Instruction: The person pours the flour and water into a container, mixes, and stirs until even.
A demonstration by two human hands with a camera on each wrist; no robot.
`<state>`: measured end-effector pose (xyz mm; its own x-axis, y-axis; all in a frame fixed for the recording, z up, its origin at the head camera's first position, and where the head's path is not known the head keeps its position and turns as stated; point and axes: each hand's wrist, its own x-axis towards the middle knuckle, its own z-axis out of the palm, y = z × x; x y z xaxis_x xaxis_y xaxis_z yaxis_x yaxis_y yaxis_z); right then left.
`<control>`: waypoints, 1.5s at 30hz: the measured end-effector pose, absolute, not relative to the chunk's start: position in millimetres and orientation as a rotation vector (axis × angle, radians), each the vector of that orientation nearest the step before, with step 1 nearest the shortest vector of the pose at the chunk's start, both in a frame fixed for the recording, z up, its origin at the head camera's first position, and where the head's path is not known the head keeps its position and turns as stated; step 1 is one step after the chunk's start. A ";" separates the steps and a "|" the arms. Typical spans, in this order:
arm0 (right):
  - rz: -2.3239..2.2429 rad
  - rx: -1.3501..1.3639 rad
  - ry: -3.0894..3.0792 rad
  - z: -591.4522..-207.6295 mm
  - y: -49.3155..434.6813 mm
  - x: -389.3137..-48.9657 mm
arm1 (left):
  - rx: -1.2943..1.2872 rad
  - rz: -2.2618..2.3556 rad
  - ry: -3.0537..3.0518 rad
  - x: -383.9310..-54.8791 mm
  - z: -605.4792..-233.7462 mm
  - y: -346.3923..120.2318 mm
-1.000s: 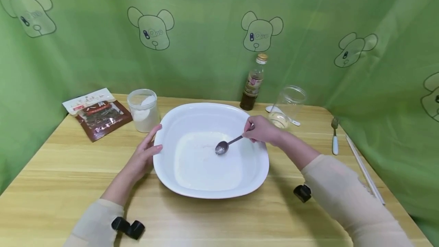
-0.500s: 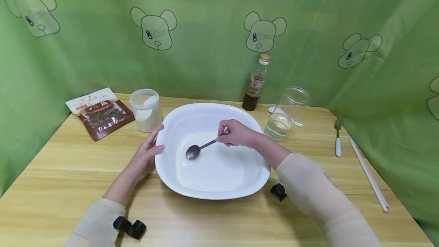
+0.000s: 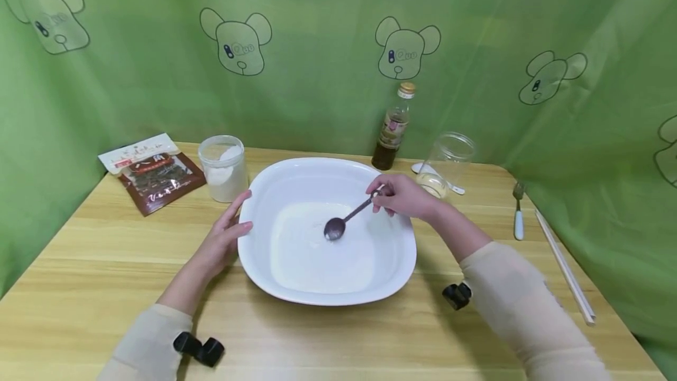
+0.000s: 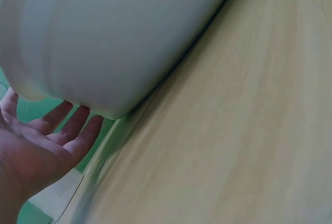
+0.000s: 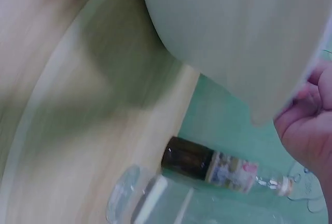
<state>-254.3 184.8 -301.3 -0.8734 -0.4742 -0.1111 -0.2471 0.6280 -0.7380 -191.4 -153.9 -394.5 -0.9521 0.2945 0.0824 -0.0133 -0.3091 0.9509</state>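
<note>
A large white basin point(image 3: 325, 275) stands on the table in the head view. The left hand point(image 3: 219, 240) holds its left rim, thumb and a fingertip over the edge; in the left wrist view, the other fingers point(image 4: 78, 125) touch the outer wall. Over the basin's right side, the right hand point(image 3: 404, 196) pinches the handle of a dark brown spoon point(image 3: 334, 229). The spoon's bowl is low inside the basin, near its floor; a little whitish residue shows at it. The floor looks faintly wet. In the right wrist view the basin wall hides the spoon.
Behind the basin are a jar of white powder point(image 3: 224, 175), a brown spice packet point(image 3: 158, 178) and a dark sauce bottle point(image 3: 392, 131). To its right are a clear jar point(image 3: 446, 160), a white spoon point(image 3: 457, 190), a fork point(image 3: 519, 216) and chopsticks point(image 3: 566, 269).
The right hand swept the spoon left across the basin, then back right to near its middle. The left hand stays on the rim.
</note>
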 end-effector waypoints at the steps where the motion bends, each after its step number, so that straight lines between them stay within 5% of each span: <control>1: -1.101 -0.579 2.576 -303.1 182.4 -256.8 | 0.360 2.369 1.720 -191.4 -394.5 -153.9; 13: -1.235 -0.604 2.440 -318.8 136.8 -261.0 | 0.348 2.370 1.717 -192.1 -396.4 -153.5; 26: -1.269 -0.517 2.485 -309.4 171.5 -258.1 | 0.368 2.393 1.694 -194.1 -397.7 -154.1; 39: -1.393 -0.563 2.328 -324.6 137.9 -259.4 | 0.379 2.384 1.706 -193.8 -398.8 -154.6; 45: -1.242 -0.563 2.302 -314.8 158.8 -246.3 | 0.375 2.382 1.711 -194.0 -398.5 -154.5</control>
<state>-246.3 158.8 -314.8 -0.8094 -0.5516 -0.2015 -0.1343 0.5079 -0.8509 -194.0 -154.5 -398.5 -0.9510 0.2937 0.0966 -0.0022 -0.3189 0.9478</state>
